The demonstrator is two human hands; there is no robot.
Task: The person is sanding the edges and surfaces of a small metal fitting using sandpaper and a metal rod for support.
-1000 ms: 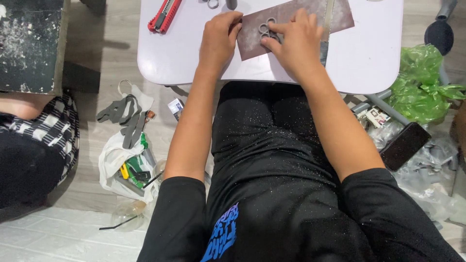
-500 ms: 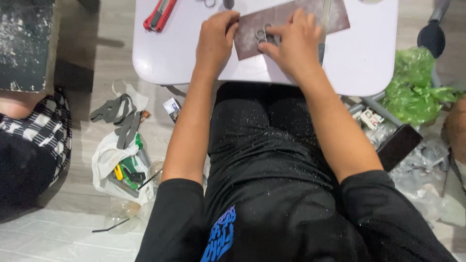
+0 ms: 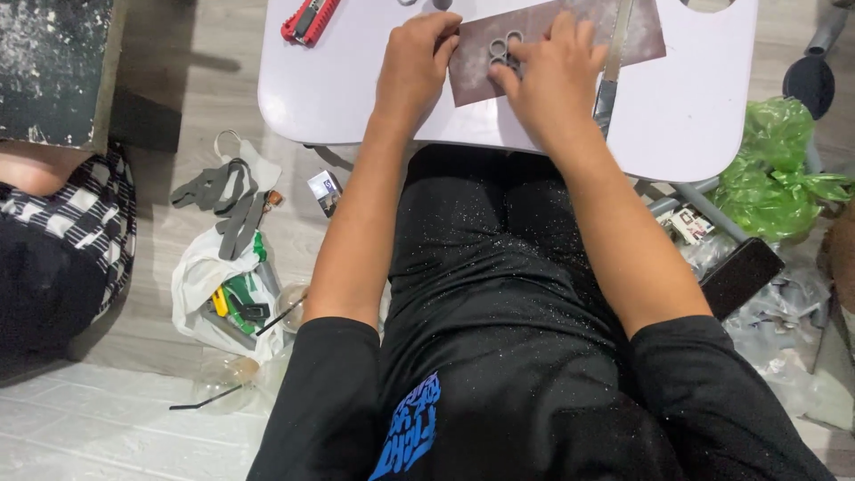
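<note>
A brown sheet of sandpaper [image 3: 472, 76] lies on a small white table [image 3: 677, 116] over my lap. My left hand [image 3: 414, 58] rests flat on the sheet's left edge, pinning it down. My right hand [image 3: 552, 71] presses a small grey part with round loops [image 3: 503, 49] against the sheet, fingers curled around it. A metal file or blade [image 3: 610, 85] lies on the table just right of my right hand.
A red utility knife [image 3: 310, 18] lies at the table's far left. On the floor left are grey cut pieces [image 3: 223, 200], a white bag with tools [image 3: 218, 289], and another person's checked sleeve [image 3: 71, 232]. A green bag [image 3: 784, 174] sits at right.
My view has shifted slightly; both hands stay on the sandpaper, the right hand moving the grey part a little over the sheet.
</note>
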